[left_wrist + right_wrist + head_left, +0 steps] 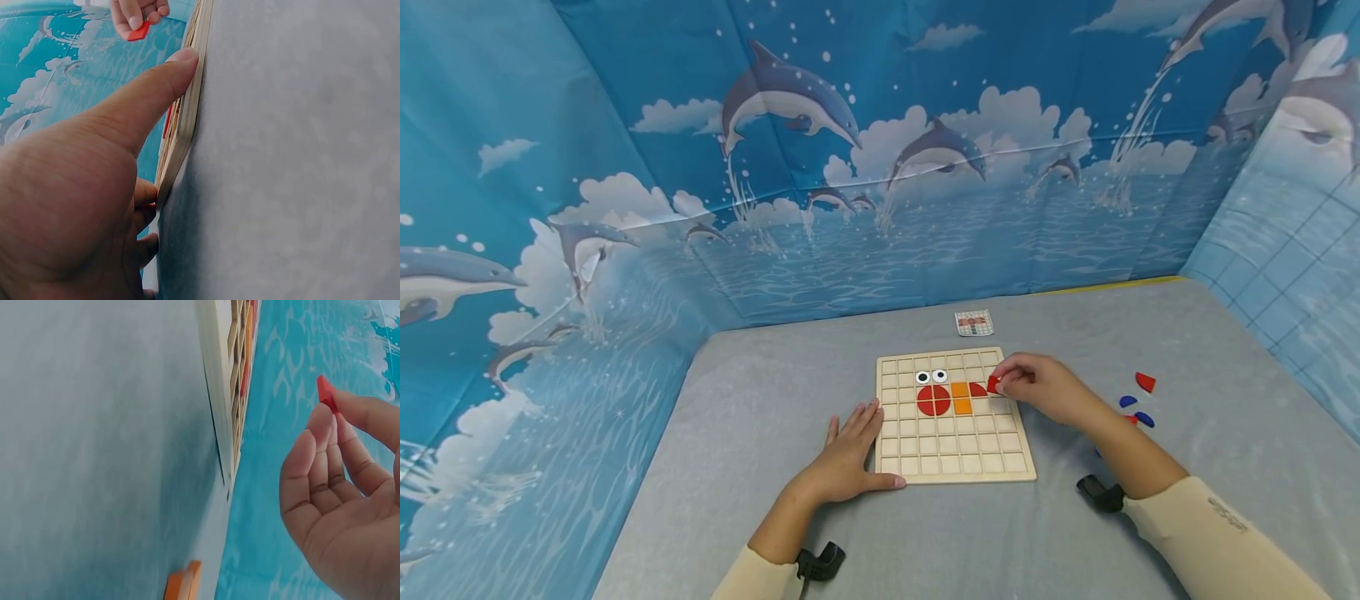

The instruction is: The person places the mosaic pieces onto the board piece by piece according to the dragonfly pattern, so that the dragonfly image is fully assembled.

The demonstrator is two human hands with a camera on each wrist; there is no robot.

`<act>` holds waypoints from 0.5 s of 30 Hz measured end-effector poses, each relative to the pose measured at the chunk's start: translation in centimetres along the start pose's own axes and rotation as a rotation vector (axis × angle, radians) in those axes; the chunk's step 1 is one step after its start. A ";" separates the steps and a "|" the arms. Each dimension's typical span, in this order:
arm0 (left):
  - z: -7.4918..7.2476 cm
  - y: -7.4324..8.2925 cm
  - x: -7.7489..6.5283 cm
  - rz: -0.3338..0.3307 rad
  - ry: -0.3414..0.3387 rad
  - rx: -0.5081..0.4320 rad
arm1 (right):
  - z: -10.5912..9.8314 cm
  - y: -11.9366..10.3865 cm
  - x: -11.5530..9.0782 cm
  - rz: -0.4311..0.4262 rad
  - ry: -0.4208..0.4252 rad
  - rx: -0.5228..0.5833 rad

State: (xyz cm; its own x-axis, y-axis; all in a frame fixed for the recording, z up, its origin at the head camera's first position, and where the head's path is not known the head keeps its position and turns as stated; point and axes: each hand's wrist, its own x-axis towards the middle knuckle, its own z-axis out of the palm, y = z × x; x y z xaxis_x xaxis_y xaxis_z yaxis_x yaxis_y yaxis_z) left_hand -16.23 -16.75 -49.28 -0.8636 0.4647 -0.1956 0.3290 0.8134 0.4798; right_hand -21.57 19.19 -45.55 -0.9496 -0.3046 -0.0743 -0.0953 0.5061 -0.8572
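A square wooden grid board [955,467] lies on the grey cloth. In its cells sit a red circle of quarter pieces [934,401], two orange squares [962,398], two eye pieces [931,377] and a red quarter piece [977,389]. My right hand [1051,388] pinches another red piece [325,394] between thumb and fingertips, above the board's right side. My left hand [844,463] rests at the board's lower left corner, fingers along the left edge. In the left wrist view its thumb [159,90] lies on the board's near edge.
A small pattern card [973,322] lies behind the board. Right of it are a loose red piece [1145,382] and blue half-round pieces [1128,402], some partly hidden by the right forearm. A dolphin-print curtain [880,167] stands behind the table. Orange pieces [182,582] show in the right wrist view.
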 end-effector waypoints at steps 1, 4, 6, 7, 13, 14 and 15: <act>0.0 0.0 0.0 -0.001 -0.001 -0.002 | 0.2 0.0 0.1 0.004 -0.003 -0.003; 0.0 0.0 0.0 -0.002 0.000 -0.001 | 0.8 -0.2 0.5 0.014 -0.025 -0.015; 0.0 0.0 0.0 -0.003 0.001 0.001 | 1.1 -0.2 0.7 0.031 -0.044 -0.020; 0.0 0.0 0.0 -0.004 0.001 0.001 | 1.2 -0.2 0.8 0.035 -0.055 -0.024; 0.0 0.0 0.0 -0.005 0.002 0.007 | 1.6 0.1 1.3 0.043 -0.107 -0.011; 0.0 0.0 0.0 -0.005 0.002 0.008 | 1.7 0.1 1.4 0.043 -0.113 -0.007; 0.0 0.0 0.0 -0.005 0.003 0.010 | 1.7 0.1 1.5 0.045 -0.119 -0.003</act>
State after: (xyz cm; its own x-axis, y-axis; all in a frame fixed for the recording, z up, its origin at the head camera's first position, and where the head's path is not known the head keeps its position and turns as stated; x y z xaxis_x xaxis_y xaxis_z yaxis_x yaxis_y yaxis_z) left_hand -16.26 -16.74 -49.33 -0.8663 0.4597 -0.1954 0.3284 0.8189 0.4707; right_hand -22.46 17.43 -46.66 -0.9108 -0.3750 -0.1725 -0.0546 0.5237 -0.8502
